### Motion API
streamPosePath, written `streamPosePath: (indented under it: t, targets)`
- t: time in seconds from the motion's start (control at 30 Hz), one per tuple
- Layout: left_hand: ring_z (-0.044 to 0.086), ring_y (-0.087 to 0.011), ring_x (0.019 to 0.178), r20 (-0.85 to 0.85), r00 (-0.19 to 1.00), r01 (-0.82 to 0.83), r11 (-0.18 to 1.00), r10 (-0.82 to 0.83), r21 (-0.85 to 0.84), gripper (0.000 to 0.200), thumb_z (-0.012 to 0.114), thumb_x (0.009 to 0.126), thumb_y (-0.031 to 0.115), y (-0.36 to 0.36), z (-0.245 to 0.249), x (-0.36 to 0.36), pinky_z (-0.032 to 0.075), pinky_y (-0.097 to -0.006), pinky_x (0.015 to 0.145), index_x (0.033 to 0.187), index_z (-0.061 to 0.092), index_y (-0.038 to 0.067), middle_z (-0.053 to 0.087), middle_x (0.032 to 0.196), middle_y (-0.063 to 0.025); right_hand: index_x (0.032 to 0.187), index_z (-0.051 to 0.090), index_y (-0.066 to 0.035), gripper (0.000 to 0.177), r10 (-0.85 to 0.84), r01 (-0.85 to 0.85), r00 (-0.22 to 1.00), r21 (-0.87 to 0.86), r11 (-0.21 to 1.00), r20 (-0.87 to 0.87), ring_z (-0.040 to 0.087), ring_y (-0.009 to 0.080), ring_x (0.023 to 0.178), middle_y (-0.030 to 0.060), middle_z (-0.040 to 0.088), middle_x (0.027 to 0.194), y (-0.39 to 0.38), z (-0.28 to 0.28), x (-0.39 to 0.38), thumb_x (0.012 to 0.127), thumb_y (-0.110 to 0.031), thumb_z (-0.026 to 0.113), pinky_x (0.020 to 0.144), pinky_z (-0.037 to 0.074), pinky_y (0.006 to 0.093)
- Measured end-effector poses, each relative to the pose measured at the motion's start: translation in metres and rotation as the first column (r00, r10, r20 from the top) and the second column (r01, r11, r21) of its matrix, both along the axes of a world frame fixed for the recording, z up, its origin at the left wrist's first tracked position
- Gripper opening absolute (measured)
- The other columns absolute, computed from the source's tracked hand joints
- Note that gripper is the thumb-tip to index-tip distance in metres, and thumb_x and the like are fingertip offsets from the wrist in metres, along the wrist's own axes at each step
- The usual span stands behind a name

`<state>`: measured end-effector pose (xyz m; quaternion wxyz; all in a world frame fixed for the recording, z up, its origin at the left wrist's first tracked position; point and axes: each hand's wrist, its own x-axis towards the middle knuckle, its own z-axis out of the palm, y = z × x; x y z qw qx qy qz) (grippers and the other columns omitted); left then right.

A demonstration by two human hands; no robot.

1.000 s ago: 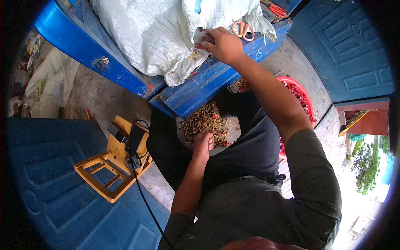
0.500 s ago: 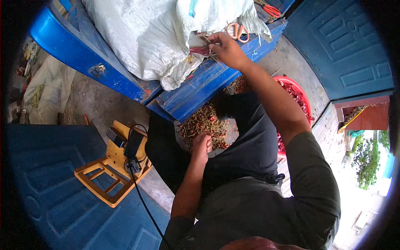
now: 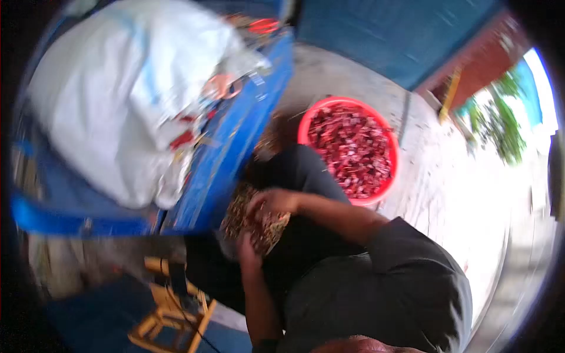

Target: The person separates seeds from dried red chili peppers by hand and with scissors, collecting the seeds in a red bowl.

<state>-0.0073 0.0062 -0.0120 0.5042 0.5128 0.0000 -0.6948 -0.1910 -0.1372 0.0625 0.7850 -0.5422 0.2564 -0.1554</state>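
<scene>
Both of my hands are low between my knees, over a pile of dry stalks and red bits (image 3: 234,207). My right hand (image 3: 273,202) is above the pile, its fingers bent down and smeared by motion. Just below it, my left hand (image 3: 248,247) is at the pile's near edge, its fingers too blurred to make out. Whether either hand holds anything does not show. On the blue bench, a white woven sack (image 3: 112,100) lies with dark red pieces (image 3: 181,140) at its mouth. Orange-handled scissors (image 3: 222,86) rest beside them.
A red basin (image 3: 395,162) full of cut red pieces, apparently dried chillies, stands on the floor at my right. The blue bench (image 3: 215,162) runs along my front. A wooden chair-like frame (image 3: 168,317) with a cable is at lower left. Red-handled scissors (image 3: 263,26) lie farther back.
My right hand has come down from the sack's mouth to the pile beside my left hand. The view has turned rightward, bringing the whole red basin into sight.
</scene>
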Motion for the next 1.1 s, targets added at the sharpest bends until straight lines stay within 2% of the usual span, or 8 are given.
streamPosePath:
  t: [0.03,0.1,0.23,0.4,0.5,1.0,1.07,1.1]
  targets:
    - [0.039,-0.0081,0.047,-0.041,0.997,0.060,0.996,-0.063,-0.067,0.011,0.055,0.089,0.021,0.001,-0.017,0.003,0.035,-0.0248,0.043,0.081,0.053,0.015,0.043,0.061,0.0035,0.116,0.067,-0.003,0.033,0.087,-0.055,0.985,0.204,0.977,-0.149,0.066,0.0163,0.091,0.0087,0.070,0.103,0.015,-0.009,-0.005,0.084,-0.009,0.073,0.075,0.056,0.0314]
    - [0.054,-0.0126,0.062,0.034,0.999,0.000,0.975,-0.007,0.224,0.014,0.056,0.090,0.025,-0.009,0.018,-0.011,0.048,-0.0279,0.055,0.090,0.058,0.012,0.052,0.074,-0.0013,0.113,0.068,-0.004,0.032,0.207,-0.209,0.978,0.167,0.964,0.029,0.067,0.0158,0.086,0.0079,0.071,0.099,0.036,-0.045,0.002,0.083,-0.010,0.075,0.072,0.056,0.0312]
    - [0.062,-0.0195,0.086,-0.099,0.993,0.077,0.988,-0.063,0.136,0.028,0.057,0.092,0.032,-0.014,0.010,-0.025,0.055,-0.0348,0.074,0.108,0.061,0.008,0.059,0.098,-0.0084,0.105,0.072,-0.007,0.029,0.135,-0.131,0.990,0.090,0.987,-0.040,0.068,0.0190,0.089,0.0083,0.073,0.094,0.058,-0.021,0.011,0.076,-0.007,0.078,0.073,0.057,0.0327]
    - [0.062,-0.0214,0.093,-0.081,0.986,0.153,0.982,-0.145,0.113,0.033,0.056,0.093,0.033,-0.031,-0.008,-0.032,0.054,-0.0362,0.078,0.114,0.059,0.007,0.059,0.105,-0.0098,0.105,0.072,-0.012,0.034,0.021,-0.060,0.997,-0.556,0.829,-0.077,0.069,0.0230,0.082,0.0078,0.072,0.094,0.065,-0.040,0.018,0.072,-0.014,0.078,0.072,0.054,0.0381]
    - [0.061,-0.0225,0.097,-0.055,0.982,0.186,0.975,-0.181,0.118,0.036,0.055,0.094,0.035,-0.025,-0.024,-0.016,0.054,-0.0371,0.080,0.117,0.058,0.007,0.059,0.109,-0.0106,0.104,0.073,-0.017,0.033,0.010,-0.115,0.984,-0.596,0.795,-0.176,0.069,0.0293,0.086,0.0096,0.072,0.095,0.069,-0.060,0.026,0.071,-0.022,0.075,0.077,0.053,0.0420]
    - [0.062,-0.0254,0.105,0.006,0.982,0.191,0.981,-0.191,-0.015,0.046,0.054,0.095,0.042,0.002,-0.039,0.002,0.054,-0.0425,0.087,0.124,0.058,0.007,0.061,0.119,-0.0105,0.103,0.072,-0.005,0.030,-0.415,0.127,0.666,-0.454,0.882,-0.620,0.068,0.0294,0.096,0.0141,0.071,0.103,0.088,-0.125,0.063,0.083,-0.026,0.066,0.087,0.054,0.0420]
    - [0.062,-0.0263,0.105,0.515,0.800,0.411,0.906,-0.308,-0.097,0.047,0.054,0.094,0.044,0.004,0.027,-0.019,0.053,-0.0429,0.089,0.124,0.058,0.008,0.061,0.117,-0.0090,0.101,0.072,-0.005,0.030,-0.348,0.123,0.736,-0.392,0.912,-0.580,0.068,0.0289,0.095,0.0147,0.070,0.103,0.085,-0.115,0.057,0.081,-0.027,0.068,0.085,0.055,0.0403]
    - [0.062,-0.0262,0.105,0.373,0.883,0.322,0.946,-0.285,-0.042,0.046,0.054,0.094,0.043,0.003,0.036,-0.027,0.053,-0.0420,0.090,0.124,0.059,0.008,0.062,0.117,-0.0090,0.100,0.072,-0.006,0.031,-0.299,0.127,0.782,-0.330,0.935,-0.547,0.068,0.0283,0.093,0.0152,0.070,0.102,0.081,-0.108,0.048,0.080,-0.029,0.070,0.084,0.055,0.0386]
